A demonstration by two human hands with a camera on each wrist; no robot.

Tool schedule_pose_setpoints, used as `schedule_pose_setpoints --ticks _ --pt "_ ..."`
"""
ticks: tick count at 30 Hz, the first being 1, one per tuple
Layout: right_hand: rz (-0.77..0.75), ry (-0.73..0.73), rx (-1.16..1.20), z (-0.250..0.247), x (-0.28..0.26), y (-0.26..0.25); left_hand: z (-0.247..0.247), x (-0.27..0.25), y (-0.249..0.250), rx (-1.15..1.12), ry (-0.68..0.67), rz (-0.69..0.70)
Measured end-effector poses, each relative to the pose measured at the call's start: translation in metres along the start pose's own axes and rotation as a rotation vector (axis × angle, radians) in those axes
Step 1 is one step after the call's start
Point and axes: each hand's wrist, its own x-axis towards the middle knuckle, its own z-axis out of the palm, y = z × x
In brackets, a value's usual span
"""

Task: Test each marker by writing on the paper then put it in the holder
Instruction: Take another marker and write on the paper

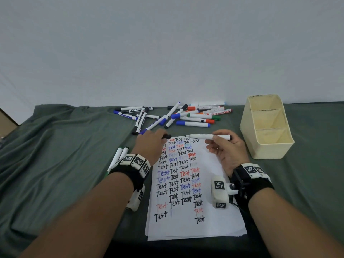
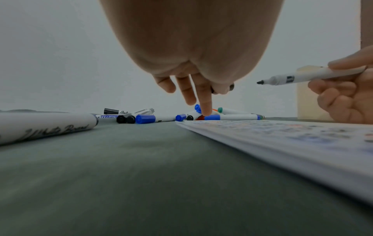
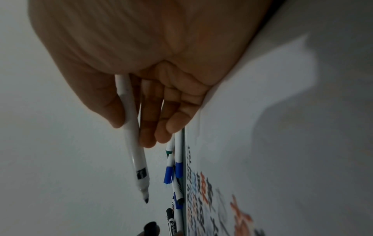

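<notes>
My right hand (image 1: 226, 146) pinches an uncapped white marker (image 1: 208, 136) with a black tip, held level above the top of the paper (image 1: 210, 183); the same marker (image 3: 133, 143) runs between thumb and fingers in the right wrist view. My left hand (image 1: 150, 144) pinches its black cap (image 1: 167, 136) a short gap from the tip. The cap (image 2: 230, 87) peeks out under my thumb in the left wrist view. The paper is filled with rows of "Test" in black, blue and red. The cream holder (image 1: 266, 127) stands at the right, its three compartments empty.
A heap of several capped markers (image 1: 173, 116) lies on the green cloth (image 1: 55, 155) behind the paper, against the white wall. Two markers (image 1: 119, 155) lie left of the paper beside my left wrist.
</notes>
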Motion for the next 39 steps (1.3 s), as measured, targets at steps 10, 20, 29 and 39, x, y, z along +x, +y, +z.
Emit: schedule_pose_setpoints --ticks 10,20,29,39 --pt "-0.016 -0.064 -0.066 -0.003 0.001 0.005 -0.011 -0.010 0.012 -0.179 -0.012 0.196" --pt "-0.007 -0.119 -0.157 -0.002 -0.001 0.005 -0.008 -0.009 0.014 -0.208 -0.107 0.266" --pt "0.023 -0.148 -0.274 0.001 -0.003 0.003 0.001 -0.003 0.011 -0.193 -0.169 0.287" --pt "0.004 -0.030 -0.292 -0.001 0.001 0.003 0.010 -0.005 0.006 -0.190 -0.155 0.187"
